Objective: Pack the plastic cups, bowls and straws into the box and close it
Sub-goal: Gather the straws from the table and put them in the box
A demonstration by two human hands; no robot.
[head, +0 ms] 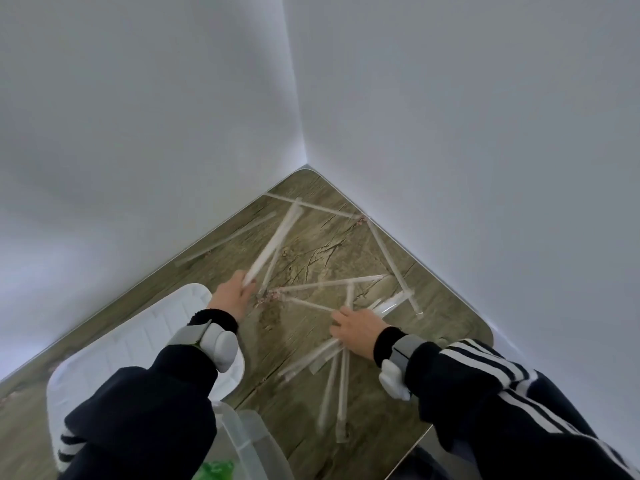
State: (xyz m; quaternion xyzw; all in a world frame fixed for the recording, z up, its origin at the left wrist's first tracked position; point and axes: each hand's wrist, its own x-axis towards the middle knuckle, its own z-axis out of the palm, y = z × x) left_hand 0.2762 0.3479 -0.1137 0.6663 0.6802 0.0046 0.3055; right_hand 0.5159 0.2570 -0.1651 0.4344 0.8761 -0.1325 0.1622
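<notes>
Left hand [231, 296] pinches 1 wrapped straw [273, 241] slanting toward 1 o'clock. Right hand [356, 332] is closed on a bundle of straws [323, 353]. More straws [332, 283] lie scattered over the table [346, 244]. White lid [145, 336] at 8 o'clock, clear box [242, 441] at 6 o'clock.

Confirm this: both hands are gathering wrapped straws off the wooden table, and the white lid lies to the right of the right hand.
Not quite. The head view shows the white lid on the left, under the left hand's forearm, not right of the right hand. Both hands are gathering straws off the table.
</notes>
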